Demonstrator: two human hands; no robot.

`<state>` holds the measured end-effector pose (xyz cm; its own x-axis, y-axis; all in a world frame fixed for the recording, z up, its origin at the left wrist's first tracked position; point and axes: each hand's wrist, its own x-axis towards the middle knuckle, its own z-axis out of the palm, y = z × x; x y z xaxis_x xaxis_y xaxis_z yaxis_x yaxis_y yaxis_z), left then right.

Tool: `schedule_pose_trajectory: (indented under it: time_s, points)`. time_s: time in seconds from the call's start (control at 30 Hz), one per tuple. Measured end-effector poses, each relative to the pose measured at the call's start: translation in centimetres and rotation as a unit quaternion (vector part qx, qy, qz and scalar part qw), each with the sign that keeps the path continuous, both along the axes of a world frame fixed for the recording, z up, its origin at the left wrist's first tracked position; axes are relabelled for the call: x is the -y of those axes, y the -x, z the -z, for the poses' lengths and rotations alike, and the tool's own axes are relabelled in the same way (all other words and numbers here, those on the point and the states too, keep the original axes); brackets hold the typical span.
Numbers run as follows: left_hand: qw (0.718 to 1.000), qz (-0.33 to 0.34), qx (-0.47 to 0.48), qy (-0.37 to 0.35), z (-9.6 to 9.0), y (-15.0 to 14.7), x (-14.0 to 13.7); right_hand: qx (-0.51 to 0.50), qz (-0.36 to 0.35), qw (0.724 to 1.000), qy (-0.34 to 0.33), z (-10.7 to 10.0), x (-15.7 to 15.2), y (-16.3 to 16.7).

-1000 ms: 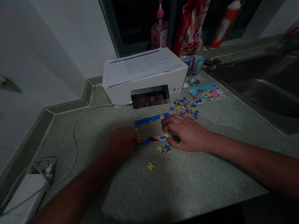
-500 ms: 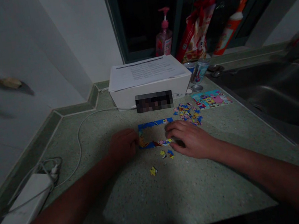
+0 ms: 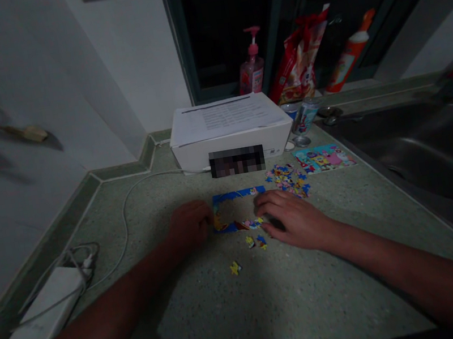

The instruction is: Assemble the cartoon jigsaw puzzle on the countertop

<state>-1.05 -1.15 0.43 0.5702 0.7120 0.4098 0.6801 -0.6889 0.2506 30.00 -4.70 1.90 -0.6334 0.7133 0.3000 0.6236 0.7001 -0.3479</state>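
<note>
A partly joined jigsaw puzzle (image 3: 228, 228) lies flat on the counter, its edge pieces forming a rectangle around a bare middle. Against its left side rests my left hand (image 3: 190, 224), fingers curled; whatever they may hold is hidden. My right hand (image 3: 292, 216) lies over the puzzle's right edge, with thumb and fingers apart. Just below the puzzle are a yellow jigsaw piece (image 3: 250, 241) and a blue-and-brown piece (image 3: 261, 242). Another yellow piece (image 3: 236, 267) sits nearer to me. Beyond my right hand is a heap of loose jigsaw pieces (image 3: 288, 178).
A colourful picture card (image 3: 325, 158) lies beside the sink (image 3: 406, 164). Behind the puzzle stands a white box (image 3: 190, 155) with a printed sheet (image 3: 227, 118) on top. A can (image 3: 305, 117) is right of it. At left are a power strip (image 3: 39, 319) and a white cable (image 3: 124, 214).
The whole view has shifted slightly, so everything appears a little lower. Both hands keep their places at the puzzle's sides, and the loose pieces lie as before.
</note>
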Motion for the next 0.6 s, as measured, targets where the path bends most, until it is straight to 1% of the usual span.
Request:
schedule_pose_trajectory:
  time_s: [0.13, 0.27, 0.43, 0.5, 0.6]
  points:
    - [1.0, -0.014, -0.01, 0.016, -0.2, 0.0, -0.1, 0.004, 0.003, 1.0, -0.011, -0.2, 0.0, -0.2]
    - [0.999, -0.02, -0.02, 0.044, -0.2, 0.1, -0.1, 0.026, 0.01, 0.999, -0.039, -0.6, -0.1, -0.5]
    - [0.999, -0.011, -0.014, 0.034, -0.2, 0.1, -0.1, 0.057, 0.029, 0.995, -0.079, -1.3, -0.4, -1.1]
    - [1.0, -0.009, -0.008, 0.027, -0.2, 0.1, -0.1, 0.078, 0.042, 0.993, -0.08, -1.7, -0.5, -1.5]
    - [1.0, -0.007, -0.002, 0.017, -0.1, 0.1, -0.1, 0.105, 0.044, 0.992, -0.059, -2.1, -0.4, -1.9]
